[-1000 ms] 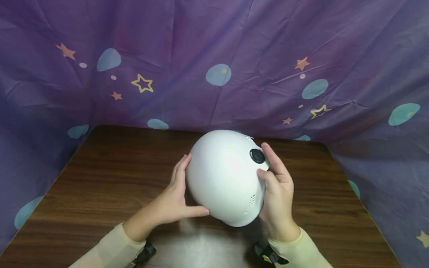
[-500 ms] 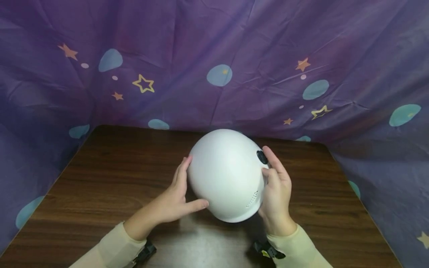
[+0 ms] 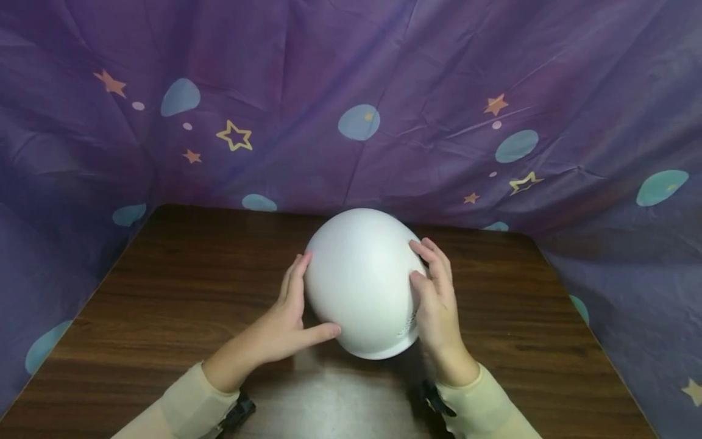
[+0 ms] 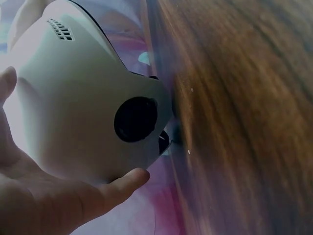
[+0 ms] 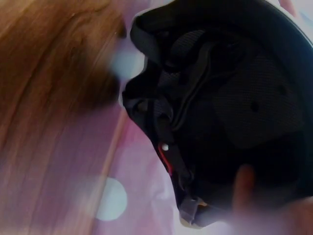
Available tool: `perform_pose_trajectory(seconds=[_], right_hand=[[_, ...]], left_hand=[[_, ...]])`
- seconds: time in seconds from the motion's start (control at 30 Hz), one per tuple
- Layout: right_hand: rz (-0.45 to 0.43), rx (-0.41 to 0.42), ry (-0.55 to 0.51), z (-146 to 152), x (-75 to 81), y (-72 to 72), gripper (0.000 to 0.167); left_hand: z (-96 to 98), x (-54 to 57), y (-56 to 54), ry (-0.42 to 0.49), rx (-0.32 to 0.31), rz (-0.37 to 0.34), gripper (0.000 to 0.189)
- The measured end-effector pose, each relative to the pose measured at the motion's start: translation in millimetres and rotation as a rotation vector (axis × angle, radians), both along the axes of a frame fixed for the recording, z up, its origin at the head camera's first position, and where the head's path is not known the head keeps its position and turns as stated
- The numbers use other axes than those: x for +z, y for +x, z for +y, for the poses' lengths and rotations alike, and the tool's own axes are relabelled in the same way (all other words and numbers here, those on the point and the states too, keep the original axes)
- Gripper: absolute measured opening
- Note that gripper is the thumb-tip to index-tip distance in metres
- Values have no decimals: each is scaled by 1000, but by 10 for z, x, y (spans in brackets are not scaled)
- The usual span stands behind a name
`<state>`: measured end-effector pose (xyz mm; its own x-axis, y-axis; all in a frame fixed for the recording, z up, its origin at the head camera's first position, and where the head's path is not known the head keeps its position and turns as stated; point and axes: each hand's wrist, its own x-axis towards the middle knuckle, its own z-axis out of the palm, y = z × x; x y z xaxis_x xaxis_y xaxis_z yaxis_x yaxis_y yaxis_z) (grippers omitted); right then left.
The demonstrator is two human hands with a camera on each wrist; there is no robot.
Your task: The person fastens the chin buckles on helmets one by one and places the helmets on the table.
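Note:
A white helmet (image 3: pixel 362 280) with a smooth domed shell stands over the middle of the table. My left hand (image 3: pixel 285 326) holds its left side, thumb low at the front and fingers further back. On the right side, my right hand (image 3: pixel 439 305) grips the shell near its edge with bent fingers. The left wrist view shows a round black disc (image 4: pixel 136 119) on the helmet's side and small vent slots (image 4: pixel 60 30), its lower edge close to the tabletop. Black padding (image 5: pixel 264 98) and straps (image 5: pixel 195 83) line the inside in the right wrist view, where a fingertip (image 5: pixel 243 188) overlaps the dark interior.
The dark wood-grain table (image 3: pixel 181 292) reaches back to a purple cloth (image 3: pixel 307 91) with stars and blobs, which hangs behind and at both sides. Black straps (image 3: pixel 238 414) sit on both wrists beside the pale sleeves (image 3: pixel 186 402).
The helmet has turned, carrying the black disc on its right side out of the head view. My right hand has shifted left with it, while my left hand stays nearly in place.

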<state>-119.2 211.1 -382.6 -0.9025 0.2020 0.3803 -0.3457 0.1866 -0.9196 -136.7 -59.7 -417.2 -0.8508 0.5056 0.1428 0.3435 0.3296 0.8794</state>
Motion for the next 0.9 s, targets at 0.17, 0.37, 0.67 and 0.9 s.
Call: perform_pose_trajectory(seconds=[0.17,0.37,0.67,0.9], right_hand=[[-14,14,81,-6,0,-1,48],[-97,15,69,-42,26,15,51],[-281,97,-9,-76,60,21,61],[-433,191,126,13,76,-14,84]], left_hand=[[-15,10,-20,-7,5,7,131],[-32,-11,-39,-11,15,11,132],[-32,-28,-66,-24,32,45,131],[-45,-29,-73,-66,66,86,133]])
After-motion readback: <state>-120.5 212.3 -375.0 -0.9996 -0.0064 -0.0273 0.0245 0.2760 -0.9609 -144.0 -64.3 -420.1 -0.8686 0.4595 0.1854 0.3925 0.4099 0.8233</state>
